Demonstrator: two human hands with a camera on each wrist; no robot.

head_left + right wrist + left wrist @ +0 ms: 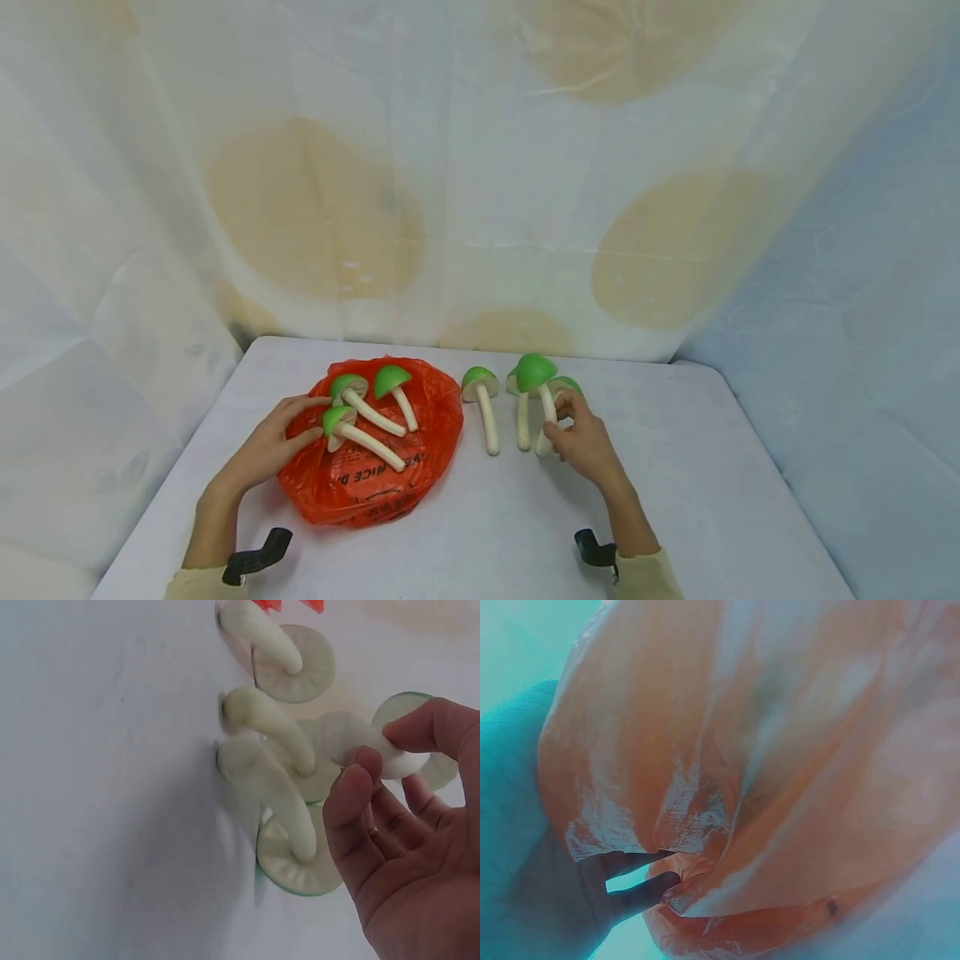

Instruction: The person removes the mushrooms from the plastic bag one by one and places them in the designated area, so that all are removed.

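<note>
A red plastic bag (pixel 438 467) lies opened out on the table's left, with three green-capped toy mushrooms (pixel 390 382) in it. My left hand (pixel 273 437) grips the bag's left rim; in the left wrist view the bag's film (pixel 780 825) covers part of the hand. With thumb and fingertips, my right hand (pixel 588 442) pinches a mushroom (pixel 536 372) by its pale stem. It is raised over two lying mushrooms, partly hiding them in the head view. In the right wrist view, three mushrooms (pixel 259 637) lie on the table beside the held one.
The white table (pixel 720 492) carries one mushroom (pixel 489 417) lying between the bag and my right hand. Pale cloth (pixel 480 167) with yellowish round patches hangs behind the table and along its sides. Each wrist wears a black camera mount (pixel 258 557).
</note>
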